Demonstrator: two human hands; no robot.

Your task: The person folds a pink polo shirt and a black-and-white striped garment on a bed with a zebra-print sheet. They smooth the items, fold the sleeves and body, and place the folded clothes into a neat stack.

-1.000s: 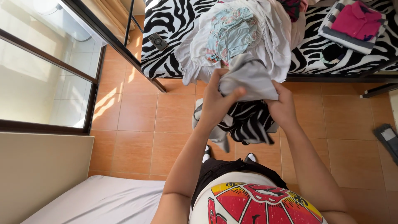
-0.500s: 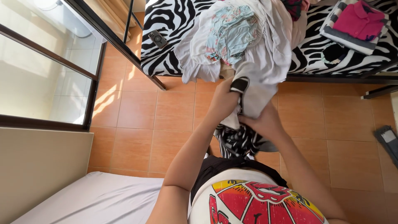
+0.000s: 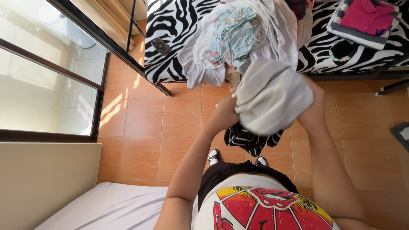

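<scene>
Holding a pale grey garment (image 3: 272, 96) up over the tiled floor (image 3: 145, 127), just off the bed's (image 3: 170, 25) near edge, the left hand (image 3: 225, 114) and right hand (image 3: 314, 102) each keep a closed grip on its sides; a striped cloth (image 3: 251, 139) hangs beneath.

Bright daylight throughout, I read it as coming from the window (image 3: 42, 81) at left; glass there is blown out, near white, little detail; a sunlit patch with a slanted shadow lies on the tiled floor (image 3: 140, 123) beside the frame; soft shadows under the bed (image 3: 170, 25); wide-angle bending at the edges, window frame and bed rail lean outward; slight motion blur on the pale cloth (image 3: 272, 98); colours warm, centre reasonably sharp.
</scene>
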